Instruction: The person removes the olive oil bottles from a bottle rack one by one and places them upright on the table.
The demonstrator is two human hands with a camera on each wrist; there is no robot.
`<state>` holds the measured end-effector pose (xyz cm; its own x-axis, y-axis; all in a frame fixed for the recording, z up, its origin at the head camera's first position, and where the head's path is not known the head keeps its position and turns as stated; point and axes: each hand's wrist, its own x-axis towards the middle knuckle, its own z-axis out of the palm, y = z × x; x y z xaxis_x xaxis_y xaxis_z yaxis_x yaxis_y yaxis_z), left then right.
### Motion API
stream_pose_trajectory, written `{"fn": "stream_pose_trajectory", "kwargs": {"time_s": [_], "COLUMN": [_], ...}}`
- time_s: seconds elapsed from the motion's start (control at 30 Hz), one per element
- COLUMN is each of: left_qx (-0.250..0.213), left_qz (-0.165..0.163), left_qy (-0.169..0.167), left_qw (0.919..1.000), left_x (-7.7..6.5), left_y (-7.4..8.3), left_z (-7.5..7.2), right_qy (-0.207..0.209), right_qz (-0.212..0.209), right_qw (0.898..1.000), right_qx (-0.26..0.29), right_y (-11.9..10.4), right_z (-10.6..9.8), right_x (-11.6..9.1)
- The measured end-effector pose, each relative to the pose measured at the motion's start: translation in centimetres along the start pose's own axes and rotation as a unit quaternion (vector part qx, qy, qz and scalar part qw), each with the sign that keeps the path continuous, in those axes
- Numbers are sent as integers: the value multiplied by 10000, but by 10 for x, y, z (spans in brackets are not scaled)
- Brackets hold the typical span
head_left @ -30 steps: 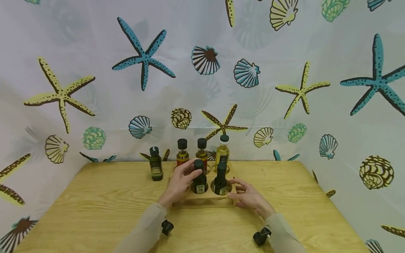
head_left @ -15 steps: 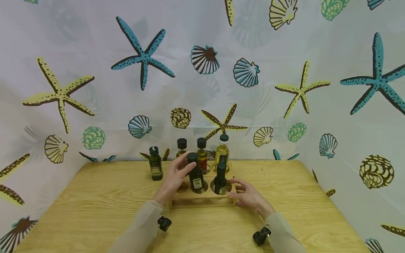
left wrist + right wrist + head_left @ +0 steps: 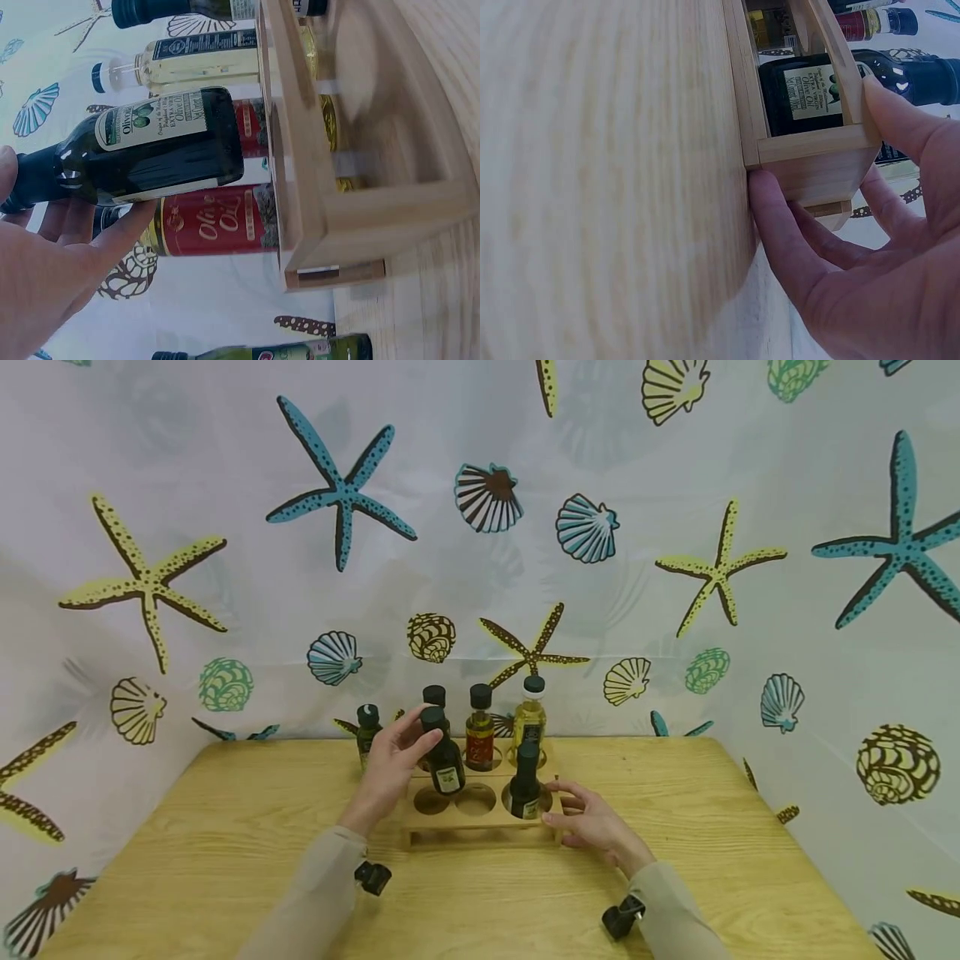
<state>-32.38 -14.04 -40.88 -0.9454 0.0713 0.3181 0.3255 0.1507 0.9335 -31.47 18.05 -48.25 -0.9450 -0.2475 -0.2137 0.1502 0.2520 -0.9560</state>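
My left hand [image 3: 386, 768] grips a dark olive oil bottle [image 3: 447, 772] by its capped neck. The bottle leans slightly and hangs over the wooden bottle rack [image 3: 465, 821], its base above the top board in the left wrist view. Below it, the front row's left and middle holes show bare. My right hand [image 3: 596, 831] holds the rack's right end, thumb at the top board and a fingertip low by the base in the right wrist view. Beside that hand, another dark olive oil bottle [image 3: 802, 94] stands in the front right hole.
In the back row stand two red-labelled olive oil bottles [image 3: 480, 747] and a pale yellow oil bottle [image 3: 531, 722]; the left red-labelled one is partly hidden. A green bottle [image 3: 366, 739] stands on the table left of the rack. A patterned curtain [image 3: 480, 568] hangs behind.
My left hand has lifted the dark olive oil bottle out of the front middle hole and carried it up and left. The right hand stays at the rack's end.
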Motion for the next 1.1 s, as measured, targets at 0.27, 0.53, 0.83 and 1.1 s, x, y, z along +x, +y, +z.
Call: {"fn": "stream_pose_trajectory", "kwargs": {"time_s": [0.27,0.53,0.83,1.1], "left_qx": [64,418,823,887], "left_qz": [255,194,-158,-587], "left_qy": [54,66,171,284], "left_qw": [9996,9989,9963,9939], "left_x": [2,-1,-13,-23], "left_y": [0,-1,-9,-19], "left_z": [-15,-37,-54,-74], "right_qy": [54,1,19,-42], "right_qz": [32,-15,2,4], "right_qw": [9999,9999,9999,10000], "right_qx": [-95,-121,-135,-69], "right_y": [0,-4,-4,-3], "right_z": [-2,0,0,1], "right_x": [-1,-1,-3,-3]}}
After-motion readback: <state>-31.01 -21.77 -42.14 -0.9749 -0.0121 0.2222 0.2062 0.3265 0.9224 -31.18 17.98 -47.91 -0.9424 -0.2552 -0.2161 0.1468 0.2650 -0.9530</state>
